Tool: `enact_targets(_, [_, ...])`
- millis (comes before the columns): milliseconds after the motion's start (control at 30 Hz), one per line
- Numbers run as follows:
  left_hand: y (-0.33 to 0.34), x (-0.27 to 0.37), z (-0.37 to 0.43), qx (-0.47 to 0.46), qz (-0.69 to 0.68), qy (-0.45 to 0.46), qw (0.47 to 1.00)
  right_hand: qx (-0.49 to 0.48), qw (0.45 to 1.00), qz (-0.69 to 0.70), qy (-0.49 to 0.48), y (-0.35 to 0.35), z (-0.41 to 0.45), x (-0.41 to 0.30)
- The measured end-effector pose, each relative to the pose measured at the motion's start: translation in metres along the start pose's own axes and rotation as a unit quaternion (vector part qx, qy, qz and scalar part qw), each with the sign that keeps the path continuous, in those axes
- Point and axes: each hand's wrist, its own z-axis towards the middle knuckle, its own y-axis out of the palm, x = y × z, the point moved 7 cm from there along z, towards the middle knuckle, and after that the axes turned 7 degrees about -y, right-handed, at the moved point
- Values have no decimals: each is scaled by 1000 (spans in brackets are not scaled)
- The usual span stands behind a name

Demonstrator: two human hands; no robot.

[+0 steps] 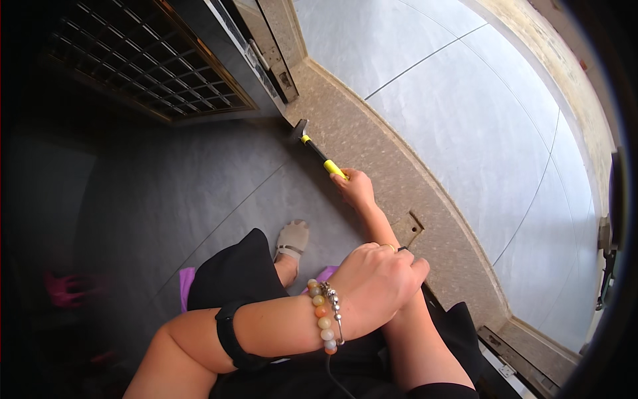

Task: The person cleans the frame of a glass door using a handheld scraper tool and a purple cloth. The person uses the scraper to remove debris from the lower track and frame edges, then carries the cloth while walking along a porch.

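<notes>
My right hand (356,187) grips the yellow sleeve of a black-and-yellow scraper-like hand tool (318,152). Its dark, angled head is at the inner edge of the stone door threshold (379,149), near the foot of the open door; the exact type of head is not clear. My left hand (381,287) crosses over my right forearm, its fingers curled around it and their tips hidden. A small piece of a black band (402,248) shows beside the left knuckles. A beaded bracelet (323,321) and a silver bracelet circle the left wrist.
The open metal door (199,107) with a grille stands at the upper left. A floor-bolt plate (411,228) sits in the threshold. Grey floor tiles (458,129) extend beyond. My shoe (293,238) is on the inner floor. A blurred pink object (67,289) lies at far left.
</notes>
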Motion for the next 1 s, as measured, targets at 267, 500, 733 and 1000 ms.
enact_targets(267, [8, 1, -13, 2, 9, 12, 1000, -66, 996, -56, -6, -12, -20, -9])
enact_targets(500, [7, 4, -15, -27, 19, 25, 999, -94, 995, 14, 30, -39, -48, -26])
enact_targets(733, [-9, -3, -21, 47, 24, 12, 999, -157, 986, 44, 22, -80, -77, -91])
enact_targets(1000, [-80, -20, -26, 352, -73, -4, 933, -137, 989, 50, 28, -175, -154, -153])
